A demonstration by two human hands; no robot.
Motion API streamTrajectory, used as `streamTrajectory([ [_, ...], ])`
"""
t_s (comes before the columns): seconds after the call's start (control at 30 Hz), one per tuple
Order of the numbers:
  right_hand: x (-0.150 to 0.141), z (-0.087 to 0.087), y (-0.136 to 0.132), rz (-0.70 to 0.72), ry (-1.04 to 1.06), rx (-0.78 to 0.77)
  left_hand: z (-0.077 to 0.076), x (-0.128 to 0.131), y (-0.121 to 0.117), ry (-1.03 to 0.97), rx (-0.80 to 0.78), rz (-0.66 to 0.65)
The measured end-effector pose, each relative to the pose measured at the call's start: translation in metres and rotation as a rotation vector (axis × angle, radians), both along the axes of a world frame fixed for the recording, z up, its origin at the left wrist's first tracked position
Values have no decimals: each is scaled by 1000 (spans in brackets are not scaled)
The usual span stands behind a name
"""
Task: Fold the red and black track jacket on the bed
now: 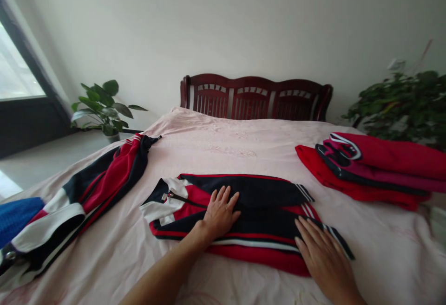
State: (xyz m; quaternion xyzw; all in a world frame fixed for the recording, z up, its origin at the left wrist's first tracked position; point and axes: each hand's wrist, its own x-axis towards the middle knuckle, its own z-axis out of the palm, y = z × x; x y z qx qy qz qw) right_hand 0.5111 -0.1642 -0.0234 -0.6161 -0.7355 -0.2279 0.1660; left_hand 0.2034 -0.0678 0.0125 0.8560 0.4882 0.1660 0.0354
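Observation:
A navy, red and white zip jacket [258,193] lies on the bed in front of me, its collar to the left and its sleeves laid across the body toward the right. My left hand [222,212] rests flat on the middle of the jacket, fingers spread. Near the striped cuffs at the right end, my right hand [322,254] lies palm down on the cloth with its fingers stretched out. A red lower edge of the jacket shows beneath the white stripe on the near side.
A second similar jacket [104,175] lies at the left beside a blue cloth [19,219]. Folded red and dark clothes [390,165] are stacked at the right. Behind the pink bed sheet [223,145] stands a dark wooden headboard [256,96], with plants [104,100] on both sides.

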Motion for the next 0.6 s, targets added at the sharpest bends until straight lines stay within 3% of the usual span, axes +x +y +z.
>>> streamTrajectory([
  [0.2,6,11,9,-15,44,-74,-12,-5,7,-12,-36,-25],
  [0.3,4,29,30,-12,110,-122,-10,-6,5,-26,-36,-26],
  [0.4,-5,40,58,13,136,-45,-9,-5,4,-37,-30,-12],
  [0.47,-8,35,74,36,107,-17,-10,-5,4,-47,-32,-7],
  [0.6,0,5,95,29,74,-94,-11,-6,4,-74,-41,3],
])
